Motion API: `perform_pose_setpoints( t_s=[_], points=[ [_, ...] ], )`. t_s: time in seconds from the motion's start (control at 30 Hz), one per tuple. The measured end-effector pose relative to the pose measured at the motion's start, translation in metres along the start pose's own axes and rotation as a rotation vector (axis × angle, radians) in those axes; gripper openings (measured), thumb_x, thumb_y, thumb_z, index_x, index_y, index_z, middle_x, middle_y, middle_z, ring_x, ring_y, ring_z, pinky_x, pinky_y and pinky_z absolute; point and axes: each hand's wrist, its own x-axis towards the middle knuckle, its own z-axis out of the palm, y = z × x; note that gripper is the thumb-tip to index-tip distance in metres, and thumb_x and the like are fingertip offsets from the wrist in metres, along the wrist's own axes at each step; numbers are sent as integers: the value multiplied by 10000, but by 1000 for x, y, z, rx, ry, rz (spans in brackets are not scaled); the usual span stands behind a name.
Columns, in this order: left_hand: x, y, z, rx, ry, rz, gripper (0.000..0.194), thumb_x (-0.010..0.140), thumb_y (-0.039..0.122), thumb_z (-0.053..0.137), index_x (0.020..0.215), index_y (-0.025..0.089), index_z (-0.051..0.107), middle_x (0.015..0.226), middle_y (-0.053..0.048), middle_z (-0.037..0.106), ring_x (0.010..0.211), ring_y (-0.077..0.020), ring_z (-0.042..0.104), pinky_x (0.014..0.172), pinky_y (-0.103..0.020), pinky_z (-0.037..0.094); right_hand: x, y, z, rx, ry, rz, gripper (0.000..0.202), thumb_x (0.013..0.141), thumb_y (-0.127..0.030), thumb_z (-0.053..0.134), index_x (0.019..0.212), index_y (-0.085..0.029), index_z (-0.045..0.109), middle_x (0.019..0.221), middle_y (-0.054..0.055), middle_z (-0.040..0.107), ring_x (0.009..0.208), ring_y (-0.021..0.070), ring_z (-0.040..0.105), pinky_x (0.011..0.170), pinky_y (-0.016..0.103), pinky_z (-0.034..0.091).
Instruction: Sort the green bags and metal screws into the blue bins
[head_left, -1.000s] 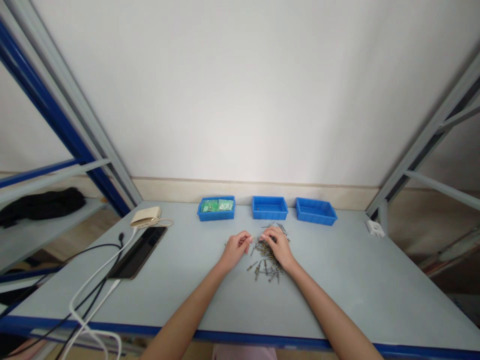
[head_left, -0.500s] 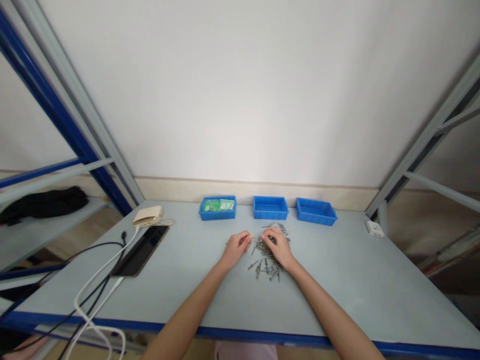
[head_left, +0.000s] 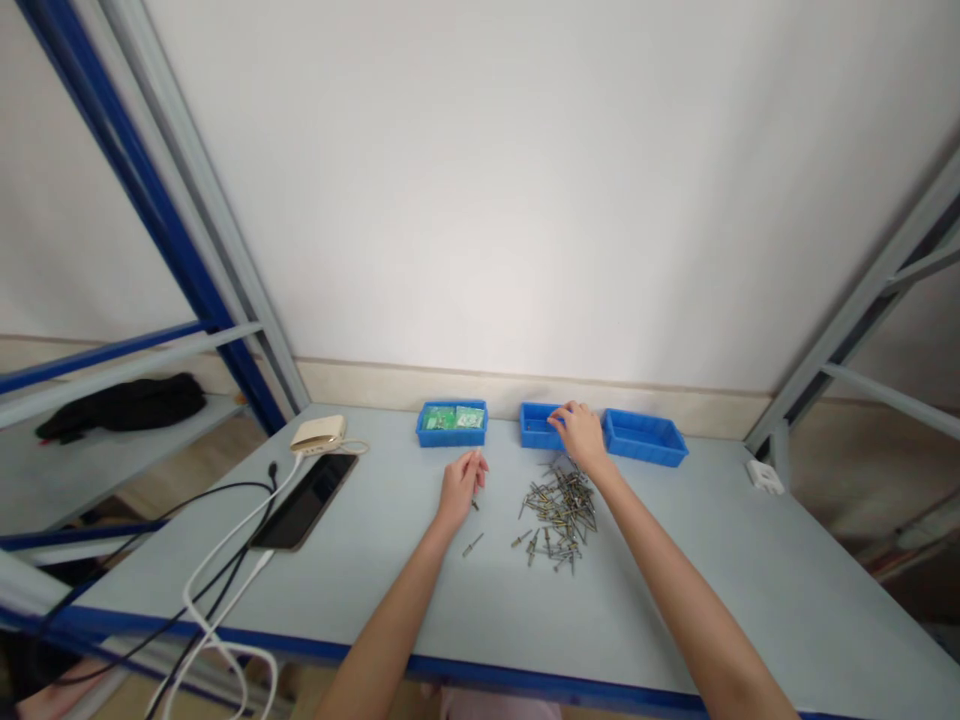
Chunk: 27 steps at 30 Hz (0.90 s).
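Observation:
A heap of small metal rivets (head_left: 562, 505) lies on the grey table (head_left: 480, 610). My right hand (head_left: 580, 432) is over the right part of the middle blue bin (head_left: 534, 440), its fingers pinched; what they hold, if anything, is too small to see. My left hand (head_left: 462, 484) rests left of the heap with fingers curled together. One rivet (head_left: 475, 503) shows beside its fingers, and another single rivet (head_left: 472, 545) lies on the table below. Whether the left fingers grip something is hidden.
Green packets (head_left: 454, 417) fill the left blue bin (head_left: 452, 438). The right blue bin (head_left: 645, 450) stands beside my right wrist. At left are a phone (head_left: 304, 502), a beige box (head_left: 319, 433) and cables; a white adapter (head_left: 765, 477) sits at right.
My right hand has moved up from the heap to the middle bin. My left hand has drawn away from the heap, and a lone rivet now shows below it. The view has shifted slightly.

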Motion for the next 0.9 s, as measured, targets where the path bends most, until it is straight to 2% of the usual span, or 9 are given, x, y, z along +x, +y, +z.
perform_pose_setpoints(
  t_s=[0.1, 0.13, 0.23, 0.37, 0.47, 0.63, 0.77, 0.9],
  points=[
    [0, -1, 3, 3, -12, 9, 469, 846, 536, 333, 644, 153, 516, 456, 34, 464, 395, -84, 397, 437, -209, 321, -25, -10, 2, 191, -305, -313, 174, 831, -318, 547, 915, -253, 684, 998, 47, 591, 930, 193, 506, 810, 305, 358],
    [-1, -2, 4, 9, -17, 13, 471, 845, 537, 333, 643, 154, 518, 454, 34, 463, 396, -85, 400, 439, -209, 323, -34, -13, 4, 222, -396, -371, 162, 806, -336, 580, 906, -266, 687, 1012, 33, 584, 940, 189, 505, 815, 302, 358],
    [-2, -3, 7, 37, -42, 14, 468, 845, 533, 334, 645, 155, 526, 453, 35, 463, 399, -87, 407, 441, -208, 322, -55, -22, 14, 215, -496, -366, 125, 751, -337, 644, 846, -271, 692, 1001, 17, 582, 964, 197, 497, 819, 317, 346],
    [-4, -3, 7, 67, -84, 2, 452, 855, 505, 330, 649, 156, 528, 458, 33, 466, 399, -89, 399, 435, -206, 310, -64, -29, 26, 226, -409, -262, 102, 762, -309, 636, 739, -216, 671, 943, 24, 603, 947, 197, 505, 801, 315, 336],
    [-4, 1, 6, 100, -123, 2, 417, 852, 489, 345, 682, 157, 532, 462, 40, 459, 398, -91, 389, 438, -208, 307, -67, -33, 29, 296, -299, -221, 148, 806, -320, 582, 741, -206, 650, 913, 20, 629, 926, 184, 521, 802, 304, 328],
    [-10, 15, 8, 262, -221, 111, 315, 777, 443, 517, 936, 176, 562, 611, 33, 545, 529, -115, 477, 539, -215, 353, -71, -40, 29, 396, -121, -113, 182, 856, -318, 509, 823, -204, 646, 833, 15, 666, 821, 161, 570, 776, 279, 335],
    [-16, 21, 11, 392, -318, 188, 293, 844, 399, 412, 754, 181, 585, 597, 13, 534, 582, -132, 493, 601, -229, 351, -73, -39, 32, 405, -81, -86, 200, 833, -367, 540, 803, -206, 654, 791, 13, 668, 771, 164, 574, 741, 268, 346],
    [-17, 20, 12, 393, -316, 176, 317, 856, 379, 392, 682, 174, 559, 535, 23, 486, 537, -125, 470, 582, -224, 335, -75, -37, 35, 409, -87, -66, 211, 827, -382, 545, 790, -207, 657, 786, 13, 666, 767, 161, 569, 735, 262, 346]
  ],
)
